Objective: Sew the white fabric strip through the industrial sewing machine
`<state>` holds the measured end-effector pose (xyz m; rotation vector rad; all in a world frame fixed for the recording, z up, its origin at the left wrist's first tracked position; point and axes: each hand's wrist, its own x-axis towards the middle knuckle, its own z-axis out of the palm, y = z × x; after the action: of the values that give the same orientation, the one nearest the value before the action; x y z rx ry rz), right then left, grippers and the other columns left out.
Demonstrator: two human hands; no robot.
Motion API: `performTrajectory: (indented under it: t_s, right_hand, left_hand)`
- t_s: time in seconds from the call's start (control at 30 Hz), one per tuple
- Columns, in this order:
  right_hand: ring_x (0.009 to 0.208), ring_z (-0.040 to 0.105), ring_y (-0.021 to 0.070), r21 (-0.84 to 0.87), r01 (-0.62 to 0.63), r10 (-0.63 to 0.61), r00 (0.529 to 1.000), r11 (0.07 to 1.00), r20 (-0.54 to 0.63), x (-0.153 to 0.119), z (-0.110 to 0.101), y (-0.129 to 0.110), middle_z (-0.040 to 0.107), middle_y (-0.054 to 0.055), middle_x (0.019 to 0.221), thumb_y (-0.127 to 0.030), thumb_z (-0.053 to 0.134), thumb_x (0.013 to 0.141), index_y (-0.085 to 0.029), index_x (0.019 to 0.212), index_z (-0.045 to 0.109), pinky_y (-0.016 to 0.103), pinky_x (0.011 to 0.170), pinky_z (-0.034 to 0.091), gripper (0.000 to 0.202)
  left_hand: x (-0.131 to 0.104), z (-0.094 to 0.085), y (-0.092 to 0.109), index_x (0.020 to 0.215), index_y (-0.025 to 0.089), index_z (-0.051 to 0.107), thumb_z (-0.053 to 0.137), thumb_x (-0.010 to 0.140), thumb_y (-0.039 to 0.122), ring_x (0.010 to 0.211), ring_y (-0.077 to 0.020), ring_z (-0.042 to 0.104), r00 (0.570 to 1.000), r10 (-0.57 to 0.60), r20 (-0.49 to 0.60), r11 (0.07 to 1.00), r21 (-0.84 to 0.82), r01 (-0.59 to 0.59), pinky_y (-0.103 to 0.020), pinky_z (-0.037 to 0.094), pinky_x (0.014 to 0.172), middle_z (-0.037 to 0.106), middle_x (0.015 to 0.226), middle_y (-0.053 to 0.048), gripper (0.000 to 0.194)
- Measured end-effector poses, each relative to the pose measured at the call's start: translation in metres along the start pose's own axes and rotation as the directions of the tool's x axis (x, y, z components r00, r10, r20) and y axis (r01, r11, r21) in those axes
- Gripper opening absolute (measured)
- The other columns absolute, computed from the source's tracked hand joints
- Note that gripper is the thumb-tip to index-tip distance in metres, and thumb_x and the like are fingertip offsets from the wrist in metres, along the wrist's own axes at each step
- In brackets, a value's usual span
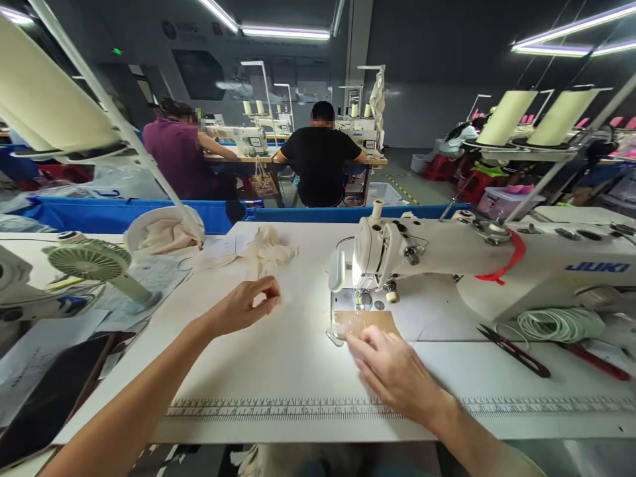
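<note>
My left hand (247, 306) hovers over the white table (278, 371), its thumb and index finger curved into a near ring. Their tips meet or almost meet, and anything between them is too small to make out. My right hand (395, 371) is in front of the sewing machine (422, 245), fingers bent together at the edge of a brown patch (385, 322) on the machine bed. What its fingertips hold, if anything, is hidden and slightly blurred. A thin pale loop (334, 339) lies just left of those fingertips. The machine's needle area (364, 298) is lit.
Crumpled cream fabric (271, 248) lies at the back, beside a white bin (130, 232) of cloth. A green fan (94, 260) stands left. Thread snips (517, 351) and coiled pale cord (559, 326) lie right. A printed ruler (238, 409) runs along the front. Two people sit ahead.
</note>
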<state>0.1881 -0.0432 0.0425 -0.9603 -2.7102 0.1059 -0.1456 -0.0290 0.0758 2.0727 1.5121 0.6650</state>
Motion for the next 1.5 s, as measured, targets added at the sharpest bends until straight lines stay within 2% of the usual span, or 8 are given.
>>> performTrajectory:
  t_s: [0.2,0.4,0.57,0.83,1.03,1.2,1.37,1.5]
  right_hand:
    - [0.075,0.053,0.0193,-0.166,0.031,-0.028,0.999,0.986,0.022,0.026,0.013,-0.006,0.060,0.005,0.092,-0.031,0.051,0.099,-0.020,0.116,0.062,0.032,0.065,0.040,0.023]
    - [0.077,0.054,0.0226,-0.244,-0.032,0.027,0.999,0.969,-0.024,0.025,0.014,0.011,0.062,0.007,0.091,-0.031,0.056,0.097,-0.016,0.109,0.064,0.034,0.064,0.038,0.021]
    - [0.074,0.053,0.0213,-0.258,-0.062,0.043,0.996,0.964,-0.077,0.019,0.020,0.010,0.062,0.007,0.091,-0.030,0.055,0.098,-0.014,0.117,0.064,0.035,0.061,0.037,0.026]
    - [0.073,0.053,0.0206,-0.235,-0.063,0.040,0.994,0.970,-0.098,0.019,0.022,0.010,0.063,0.007,0.092,-0.031,0.057,0.098,-0.013,0.115,0.064,0.035,0.060,0.036,0.026]
    - [0.072,0.052,0.0205,-0.236,-0.074,0.056,0.995,0.969,-0.081,0.020,0.023,0.009,0.061,0.006,0.088,-0.028,0.054,0.098,-0.016,0.096,0.064,0.035,0.060,0.034,0.016]
    - [0.070,0.051,0.0202,-0.239,-0.066,0.050,0.996,0.969,-0.072,0.021,0.022,0.009,0.061,0.006,0.086,-0.023,0.047,0.099,-0.017,0.092,0.063,0.036,0.060,0.033,0.018]
    - [0.070,0.051,0.0202,-0.235,-0.066,0.052,0.997,0.970,-0.066,0.020,0.019,0.008,0.061,0.006,0.085,-0.022,0.047,0.099,-0.016,0.095,0.064,0.036,0.059,0.033,0.019]
    - [0.074,0.055,0.0214,-0.218,-0.072,0.058,0.996,0.973,-0.068,0.019,0.019,0.008,0.063,0.007,0.089,-0.025,0.051,0.099,-0.013,0.115,0.063,0.035,0.060,0.035,0.023]
  left_hand:
    - [0.030,0.027,0.039,0.078,0.021,0.054,0.049,0.090,0.036,0.053,-0.0107,0.049,0.933,0.019,0.359,0.994,-0.104,0.020,-0.022,0.035,0.054,0.064,0.061,0.004,0.020]
    - [0.055,0.063,0.066,0.070,0.020,0.051,0.047,0.085,0.031,0.055,-0.0114,0.047,0.968,0.059,0.243,0.984,-0.175,-0.016,-0.024,0.035,0.054,0.060,0.061,0.002,0.019]
    - [0.061,0.081,0.059,0.075,0.020,0.053,0.047,0.086,0.036,0.054,-0.0121,0.043,0.976,0.019,0.218,0.988,-0.156,0.015,-0.024,0.033,0.052,0.051,0.059,0.004,0.021]
    - [0.054,0.074,0.043,0.066,0.021,0.046,0.040,0.087,0.034,0.055,-0.0138,0.039,0.982,-0.046,0.181,0.998,-0.044,0.055,-0.027,0.030,0.054,0.045,0.057,0.003,0.025]
    - [0.065,0.093,0.062,0.075,0.021,0.054,0.047,0.084,0.041,0.060,-0.0152,0.053,0.973,-0.087,0.213,0.977,-0.174,0.125,-0.026,0.038,0.055,0.058,0.065,0.001,0.023]
    - [0.075,0.116,0.055,0.074,0.021,0.054,0.051,0.080,0.037,0.067,-0.0183,0.059,0.973,-0.145,0.181,0.971,-0.163,0.175,-0.027,0.043,0.060,0.063,0.071,-0.001,0.017]
    - [0.065,0.100,0.059,0.074,0.022,0.053,0.048,0.086,0.036,0.063,-0.0167,0.056,0.978,-0.139,0.157,0.977,-0.140,0.162,-0.027,0.041,0.059,0.062,0.067,0.001,0.019]
    - [0.029,0.088,0.067,0.078,0.022,0.054,0.046,0.093,0.038,0.058,-0.0148,0.053,0.974,0.046,0.220,0.989,-0.144,-0.014,-0.026,0.039,0.055,0.061,0.068,0.001,0.023]
